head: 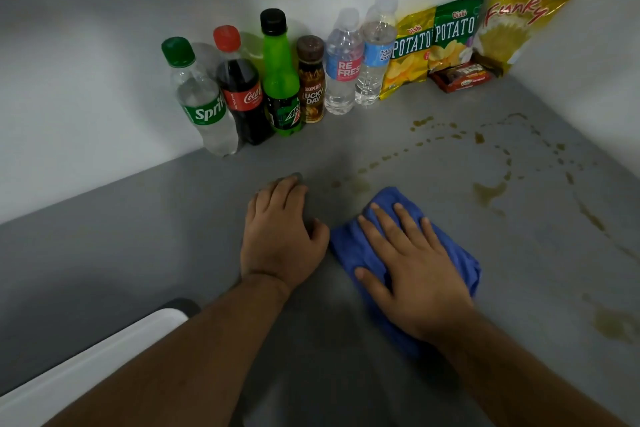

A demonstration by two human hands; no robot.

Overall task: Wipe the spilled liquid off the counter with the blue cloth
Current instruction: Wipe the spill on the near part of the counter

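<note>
A crumpled blue cloth [353, 246] lies on the grey counter [173, 236] near the middle. My right hand [412, 271] presses flat on top of it, fingers spread and pointing away from me. My left hand [280, 232] rests palm down on the bare counter just left of the cloth, holding nothing, fingers slightly curled. Brownish-yellow spilled liquid [488, 193] spreads in puddles and a dotted trail across the counter, beyond and to the right of the cloth. Another puddle [613, 322] sits at the right edge.
Several drink bottles [280, 80] line the back wall, from a Sprite bottle [204, 104] to two water bottles [374, 56]. Snack bags [450, 39] and a small red packet [460, 77] lean in the back right corner. A white object [86, 361] sits at the lower left.
</note>
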